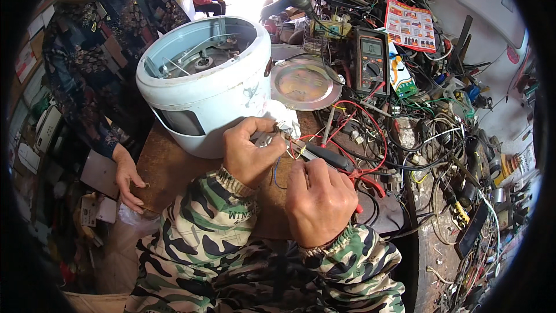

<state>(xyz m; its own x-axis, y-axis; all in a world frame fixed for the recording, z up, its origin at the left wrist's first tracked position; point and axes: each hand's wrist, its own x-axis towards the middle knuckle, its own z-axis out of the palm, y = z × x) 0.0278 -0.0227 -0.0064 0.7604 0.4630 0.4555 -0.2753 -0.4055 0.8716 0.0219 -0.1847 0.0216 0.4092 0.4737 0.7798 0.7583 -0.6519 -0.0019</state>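
Observation:
My left hand [250,149] is closed in a pinch on a small white part [284,117] with thin wires, just right of a white round appliance housing [205,104]. Close by, my right hand [321,200] is curled with thumb and fingers together near the ends of red and blue wires [278,175]; whatever it grips is hidden by the fingers. A black-handled tool [329,155] lies just beyond my right hand. The housing stands open at the top, showing metal brackets and parts inside.
A multimeter [372,61] and a round metal lid-like plate [307,84] lie beyond my hands. Tangled cables and a red-handled tool [370,184] crowd the right. Another person's hand [128,181] rests at the left edge of the brown table [168,165].

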